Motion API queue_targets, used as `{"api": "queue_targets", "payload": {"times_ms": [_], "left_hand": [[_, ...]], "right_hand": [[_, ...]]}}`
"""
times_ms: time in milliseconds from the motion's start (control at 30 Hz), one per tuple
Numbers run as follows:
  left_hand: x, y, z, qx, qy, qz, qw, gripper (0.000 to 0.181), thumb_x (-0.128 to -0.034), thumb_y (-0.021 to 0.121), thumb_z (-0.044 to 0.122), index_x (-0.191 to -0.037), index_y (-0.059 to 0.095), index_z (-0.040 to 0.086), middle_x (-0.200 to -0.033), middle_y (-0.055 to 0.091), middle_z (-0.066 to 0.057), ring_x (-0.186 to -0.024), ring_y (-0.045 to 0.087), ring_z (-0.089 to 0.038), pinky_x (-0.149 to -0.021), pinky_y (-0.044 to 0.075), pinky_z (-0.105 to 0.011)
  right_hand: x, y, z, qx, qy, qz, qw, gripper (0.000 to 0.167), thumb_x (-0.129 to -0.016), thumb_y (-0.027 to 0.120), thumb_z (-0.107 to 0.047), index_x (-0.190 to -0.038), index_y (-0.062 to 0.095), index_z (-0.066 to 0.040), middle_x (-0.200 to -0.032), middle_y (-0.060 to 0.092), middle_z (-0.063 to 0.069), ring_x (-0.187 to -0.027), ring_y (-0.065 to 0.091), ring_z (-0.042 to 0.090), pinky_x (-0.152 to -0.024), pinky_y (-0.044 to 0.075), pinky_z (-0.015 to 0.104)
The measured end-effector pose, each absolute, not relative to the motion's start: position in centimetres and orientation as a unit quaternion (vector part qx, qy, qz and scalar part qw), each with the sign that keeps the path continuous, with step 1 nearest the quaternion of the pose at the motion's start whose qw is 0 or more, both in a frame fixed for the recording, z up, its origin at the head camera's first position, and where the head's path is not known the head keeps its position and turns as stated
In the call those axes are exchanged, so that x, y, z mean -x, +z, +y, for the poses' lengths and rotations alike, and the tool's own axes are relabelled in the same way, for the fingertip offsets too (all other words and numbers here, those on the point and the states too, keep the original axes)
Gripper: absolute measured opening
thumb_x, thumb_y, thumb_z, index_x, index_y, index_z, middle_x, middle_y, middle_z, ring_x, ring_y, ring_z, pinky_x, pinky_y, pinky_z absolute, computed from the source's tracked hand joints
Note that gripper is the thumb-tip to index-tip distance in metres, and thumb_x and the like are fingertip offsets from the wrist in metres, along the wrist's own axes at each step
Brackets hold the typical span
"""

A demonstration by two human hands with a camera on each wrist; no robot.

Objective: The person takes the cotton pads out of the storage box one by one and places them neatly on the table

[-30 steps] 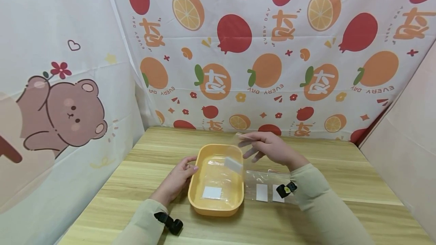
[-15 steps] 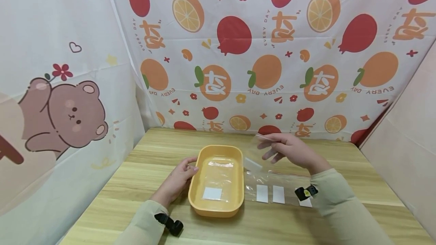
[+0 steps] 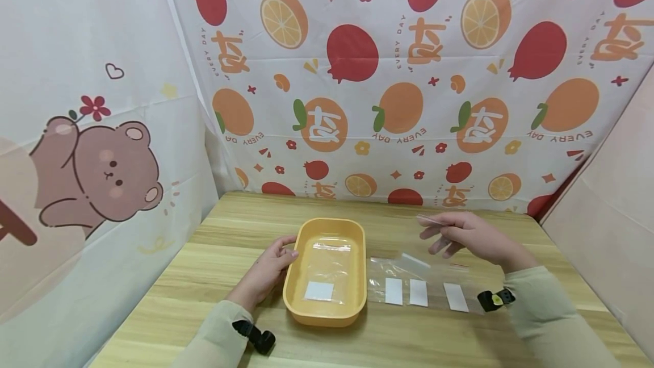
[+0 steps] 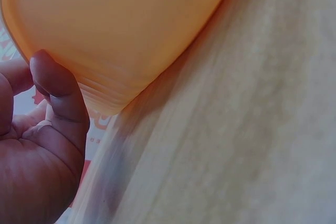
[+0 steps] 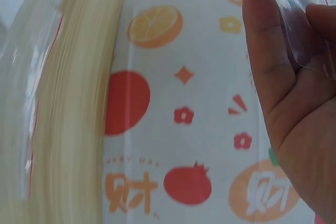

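Observation:
My left hand point(image 3: 271, 266) grips the left rim of a yellow plastic tray point(image 3: 327, 320), thumb at the edge, as the left wrist view also shows. Inside the tray lies a clear zip bag point(image 3: 328, 266) with a white label. My right hand point(image 3: 472, 237) pinches another clear zip bag point(image 3: 415, 264) by its top, in the air above the table right of the tray. Its white label hangs at the lower end. In the right wrist view, this clear bag point(image 5: 304, 40) runs between thumb and fingers; its upper edge is out of frame there.
Several clear zip bags point(image 3: 393, 291) with white labels lie in an overlapping row right of the tray, on the wood-grain table point(image 3: 245, 214). A fruit-print curtain point(image 3: 398, 44) stands behind the table, and a bear-print curtain point(image 3: 117, 169) at the left.
My right hand has moved right with the zip bag, from over the tray's right side to above the row of bags. My left hand and the tray have stayed put.

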State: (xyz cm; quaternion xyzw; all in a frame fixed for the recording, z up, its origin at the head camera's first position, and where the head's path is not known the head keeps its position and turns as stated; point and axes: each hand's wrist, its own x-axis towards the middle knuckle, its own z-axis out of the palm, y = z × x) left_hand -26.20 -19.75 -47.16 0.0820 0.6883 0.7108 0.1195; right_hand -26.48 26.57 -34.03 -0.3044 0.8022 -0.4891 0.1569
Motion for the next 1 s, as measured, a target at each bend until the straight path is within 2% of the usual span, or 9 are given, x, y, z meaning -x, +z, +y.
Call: {"api": "queue_targets", "payload": {"times_ms": [133,400,500,733,1000], "left_hand": [[26.2,-47.2,-19.7,-0.081,0.712,0.687,0.119,0.055,-0.1070,0.050,0.013,-0.155,0.027,0.000,-0.115,0.059,-0.024,-0.096,0.067,-0.030,-0.077,0.059,-0.038],[26.1,-47.1,-19.8,-0.082,0.711,0.688,0.118,0.054,-0.1071,0.050,0.013,-0.154,0.027,-0.001,-0.116,0.059,-0.025,-0.097,0.067,-0.031,-0.077,0.059,-0.039],[26.1,-47.1,-19.8,-0.082,0.711,0.689,0.118,0.055,-0.1069,0.050,0.014,-0.154,0.027,-0.001,-0.117,0.059,-0.026,-0.097,0.067,-0.031,-0.077,0.059,-0.039],[26.3,-47.1,-19.8,-0.084,0.709,0.690,0.120,0.055,-0.1071,0.050,0.014,-0.154,0.027,-0.001,-0.118,0.059,-0.026,-0.097,0.067,-0.031,-0.077,0.059,-0.038],[26.4,-47.1,-19.9,-0.077,0.709,0.690,0.124,0.055,-0.1068,0.051,0.015,-0.155,0.028,0.000,-0.118,0.059,-0.026,-0.098,0.067,-0.032,-0.078,0.059,-0.040]], "right_hand": [[26.0,-34.4,28.3,0.293,-0.488,0.807,0.159,0.040,-0.110,0.043,-0.017,-0.148,0.052,-0.007,-0.125,0.065,0.021,-0.097,0.070,0.038,-0.077,0.060,0.048],[25.6,-35.6,32.2,0.261,-0.485,0.816,0.177,0.042,-0.110,0.044,-0.018,-0.150,0.048,-0.005,-0.125,0.065,0.022,-0.100,0.068,0.045,-0.078,0.060,0.047],[25.4,-35.9,33.7,0.241,-0.484,0.820,0.188,0.043,-0.110,0.046,-0.018,-0.150,0.049,-0.004,-0.124,0.066,0.021,-0.099,0.069,0.042,-0.078,0.060,0.046],[24.7,-36.3,37.0,0.231,-0.491,0.808,0.230,0.043,-0.110,0.043,-0.016,-0.149,0.045,0.003,-0.126,0.064,0.024,-0.095,0.070,0.037,-0.076,0.060,0.048],[23.5,-36.4,39.6,0.211,-0.501,0.790,0.283,0.042,-0.112,0.038,-0.017,-0.148,0.049,0.001,-0.126,0.061,0.029,-0.094,0.070,0.040,-0.073,0.060,0.049]]}}
